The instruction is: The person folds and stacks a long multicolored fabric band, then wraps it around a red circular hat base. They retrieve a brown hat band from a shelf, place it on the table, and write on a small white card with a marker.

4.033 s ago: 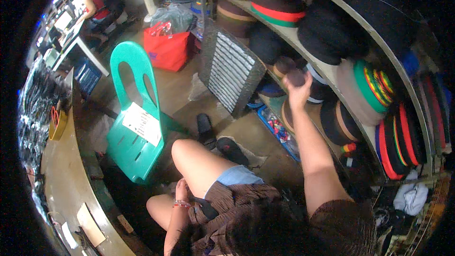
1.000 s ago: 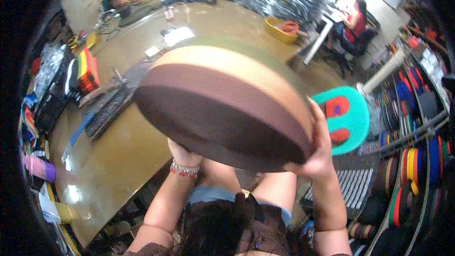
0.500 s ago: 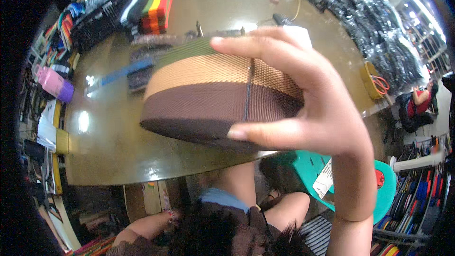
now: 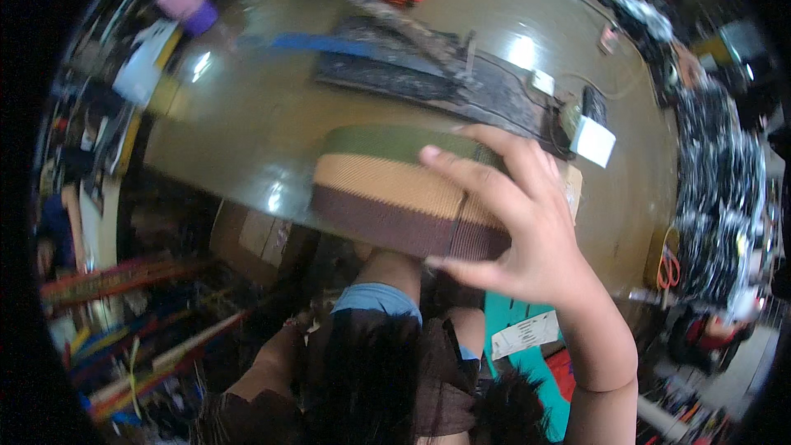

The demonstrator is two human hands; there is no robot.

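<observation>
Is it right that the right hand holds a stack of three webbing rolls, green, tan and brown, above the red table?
Not quite: the table is olive-brown and glossy, not red. The head view shows it. The rest stands: the right hand holds the stack of three webbing rolls, green, tan and brown, at the table's near edge.

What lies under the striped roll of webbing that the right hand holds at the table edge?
The striped roll seems to rest on the glossy table at its near edge, right hand on its side. The contact itself is hidden. Below the edge, the person's knee shows.
</observation>
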